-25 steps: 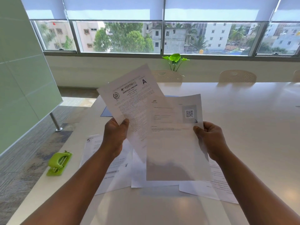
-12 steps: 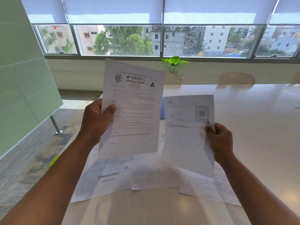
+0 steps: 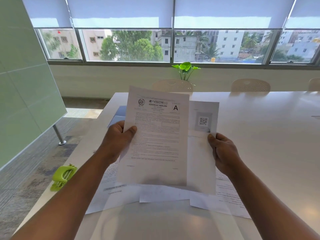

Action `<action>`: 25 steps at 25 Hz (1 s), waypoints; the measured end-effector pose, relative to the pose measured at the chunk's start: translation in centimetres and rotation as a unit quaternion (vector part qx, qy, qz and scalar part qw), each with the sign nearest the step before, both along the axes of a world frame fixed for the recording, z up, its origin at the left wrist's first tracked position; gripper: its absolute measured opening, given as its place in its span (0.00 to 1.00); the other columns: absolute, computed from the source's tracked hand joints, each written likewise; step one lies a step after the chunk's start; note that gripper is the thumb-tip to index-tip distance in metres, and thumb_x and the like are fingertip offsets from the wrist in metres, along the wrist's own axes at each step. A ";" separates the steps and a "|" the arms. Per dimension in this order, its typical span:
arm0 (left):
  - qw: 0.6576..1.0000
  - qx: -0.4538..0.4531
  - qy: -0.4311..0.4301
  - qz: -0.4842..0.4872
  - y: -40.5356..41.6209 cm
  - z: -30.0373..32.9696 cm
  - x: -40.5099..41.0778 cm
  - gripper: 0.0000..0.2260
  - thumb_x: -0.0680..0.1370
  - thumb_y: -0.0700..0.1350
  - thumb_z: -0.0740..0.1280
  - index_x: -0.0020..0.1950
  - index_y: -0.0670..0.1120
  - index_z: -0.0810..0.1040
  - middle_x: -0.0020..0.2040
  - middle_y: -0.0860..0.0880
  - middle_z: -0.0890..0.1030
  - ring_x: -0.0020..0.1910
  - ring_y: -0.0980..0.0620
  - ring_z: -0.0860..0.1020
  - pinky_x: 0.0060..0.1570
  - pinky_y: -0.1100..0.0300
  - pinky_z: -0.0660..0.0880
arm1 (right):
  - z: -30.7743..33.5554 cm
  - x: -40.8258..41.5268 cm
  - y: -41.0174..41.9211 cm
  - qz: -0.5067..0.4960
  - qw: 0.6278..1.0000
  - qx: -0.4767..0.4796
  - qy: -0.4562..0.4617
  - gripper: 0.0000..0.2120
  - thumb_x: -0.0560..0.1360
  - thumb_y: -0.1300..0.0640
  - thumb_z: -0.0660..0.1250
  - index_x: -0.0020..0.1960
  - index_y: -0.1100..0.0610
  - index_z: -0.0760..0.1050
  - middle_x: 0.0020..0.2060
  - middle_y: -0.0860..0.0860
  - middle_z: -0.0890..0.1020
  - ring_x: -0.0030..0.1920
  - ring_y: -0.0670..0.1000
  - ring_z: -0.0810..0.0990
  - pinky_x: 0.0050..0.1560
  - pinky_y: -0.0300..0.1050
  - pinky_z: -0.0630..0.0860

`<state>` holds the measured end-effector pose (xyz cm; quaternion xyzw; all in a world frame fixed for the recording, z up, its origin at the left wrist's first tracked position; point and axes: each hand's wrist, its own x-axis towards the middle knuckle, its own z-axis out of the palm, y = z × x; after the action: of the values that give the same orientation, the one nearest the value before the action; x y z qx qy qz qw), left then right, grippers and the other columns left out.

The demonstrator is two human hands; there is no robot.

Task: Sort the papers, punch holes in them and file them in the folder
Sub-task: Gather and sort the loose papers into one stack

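My left hand (image 3: 117, 141) grips the left edge of a printed sheet marked "A" (image 3: 155, 139), held upright above the table. Behind it, my right hand (image 3: 223, 153) pinches the right edge of a sheet with a QR code (image 3: 203, 135), which the "A" sheet overlaps on its left side. Several more papers (image 3: 110, 191) lie spread flat on the white table (image 3: 268, 135) under my hands. A green hole punch (image 3: 63, 176) sits at the table's left edge. A blue folder (image 3: 118, 113) shows partly behind the held sheets.
Beige chairs (image 3: 250, 85) stand along the table's far side, with a small green plant (image 3: 186, 70) near the window. A green glass panel (image 3: 26, 87) on a metal leg rises at the left, beyond the table edge.
The two sheets, held apart half a second ago, have come together: the "A" sheet moved right and down in front of the QR sheet. The hole punch is in view again.
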<state>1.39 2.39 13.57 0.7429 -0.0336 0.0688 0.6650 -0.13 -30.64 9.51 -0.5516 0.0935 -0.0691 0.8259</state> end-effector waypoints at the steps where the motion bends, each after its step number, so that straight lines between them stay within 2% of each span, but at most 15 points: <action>1: 1.000 -0.014 0.012 -0.014 -0.4 -0.4 0.0 0.07 0.82 0.41 0.67 0.57 0.43 0.82 0.51 0.47 0.87 0.50 0.44 0.86 0.48 0.52 0.83 | 0.0 -0.2 0.5 0.016 1.000 0.003 0.005 0.10 0.83 0.63 0.62 0.60 0.62 0.80 0.50 0.60 0.87 0.46 0.59 0.87 0.45 0.56 0.86; 3: 0.998 -0.043 0.035 -0.032 -1.1 -1.3 0.0 0.06 0.82 0.40 0.66 0.56 0.42 0.81 0.51 0.47 0.87 0.51 0.44 0.86 0.47 0.53 0.83 | 0.2 -0.5 1.4 0.044 0.999 0.013 0.012 0.11 0.84 0.62 0.61 0.62 0.63 0.79 0.54 0.62 0.86 0.50 0.62 0.86 0.49 0.60 0.85; 7: 0.987 -0.124 0.087 -0.059 -1.8 -2.4 0.4 0.07 0.82 0.38 0.65 0.59 0.38 0.78 0.55 0.42 0.86 0.56 0.39 0.84 0.56 0.44 0.80 | 0.5 -1.1 2.7 0.076 0.997 0.030 0.016 0.12 0.84 0.61 0.60 0.64 0.63 0.78 0.57 0.62 0.85 0.56 0.65 0.84 0.55 0.65 0.82; 10: 0.975 -0.163 0.132 -0.071 -1.8 -2.9 0.5 0.07 0.82 0.38 0.64 0.59 0.38 0.77 0.56 0.40 0.86 0.58 0.38 0.83 0.59 0.41 0.79 | 0.4 -1.2 3.2 0.082 0.996 0.027 0.024 0.13 0.84 0.60 0.61 0.64 0.62 0.78 0.58 0.62 0.85 0.58 0.66 0.84 0.57 0.67 0.81; 12: 0.969 -0.174 0.156 -0.073 -2.0 -3.0 0.2 0.08 0.82 0.38 0.65 0.60 0.38 0.77 0.56 0.41 0.86 0.57 0.38 0.83 0.55 0.41 0.80 | 0.3 -1.3 3.4 0.088 0.995 0.022 0.029 0.13 0.84 0.60 0.61 0.64 0.61 0.79 0.58 0.62 0.84 0.60 0.67 0.83 0.60 0.69 0.79; 15: 0.967 -0.179 0.166 -0.067 -2.3 -2.9 0.0 0.09 0.82 0.39 0.65 0.61 0.40 0.78 0.53 0.43 0.87 0.51 0.41 0.85 0.45 0.46 0.82 | 0.4 -1.6 3.9 0.095 0.995 0.022 0.017 0.14 0.84 0.57 0.60 0.65 0.60 0.79 0.59 0.62 0.84 0.61 0.67 0.82 0.62 0.70 0.77; 17: 0.969 -0.183 0.157 -0.056 -2.6 -3.0 -0.2 0.07 0.83 0.38 0.64 0.60 0.42 0.78 0.51 0.44 0.87 0.49 0.42 0.85 0.41 0.49 0.82 | 0.6 -1.7 4.2 0.102 0.995 0.021 -0.005 0.18 0.85 0.50 0.58 0.66 0.57 0.79 0.60 0.60 0.84 0.60 0.64 0.83 0.62 0.68 0.78; 19: 0.974 -0.177 0.135 -0.039 -2.8 -3.1 -0.4 0.07 0.83 0.39 0.65 0.60 0.43 0.78 0.53 0.44 0.86 0.52 0.41 0.84 0.41 0.50 0.82 | 0.5 -1.7 4.4 0.114 0.993 -0.012 -0.036 0.18 0.83 0.47 0.60 0.66 0.56 0.79 0.59 0.59 0.84 0.59 0.64 0.84 0.60 0.68 0.79; 22: 0.992 -0.107 0.065 -0.004 -3.2 -2.7 -0.7 0.09 0.81 0.41 0.68 0.61 0.44 0.76 0.54 0.46 0.85 0.50 0.43 0.85 0.40 0.53 0.83 | 0.4 -1.3 4.4 0.109 0.988 -0.072 -0.080 0.12 0.82 0.58 0.65 0.64 0.60 0.78 0.59 0.60 0.84 0.59 0.66 0.83 0.58 0.71 0.79; 25: 0.998 -0.043 -0.012 0.032 -3.1 -1.7 -0.6 0.12 0.79 0.42 0.71 0.61 0.47 0.74 0.56 0.48 0.84 0.52 0.45 0.84 0.51 0.46 0.83 | 1.4 -0.9 4.1 0.090 0.985 -0.089 -0.121 0.10 0.81 0.64 0.65 0.60 0.58 0.79 0.57 0.58 0.85 0.57 0.63 0.85 0.58 0.65 0.81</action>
<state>0.80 -0.73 11.87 0.7134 -0.0151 0.1007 0.6933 -0.98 -26.49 10.95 -0.6165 -0.0636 -0.0683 0.7818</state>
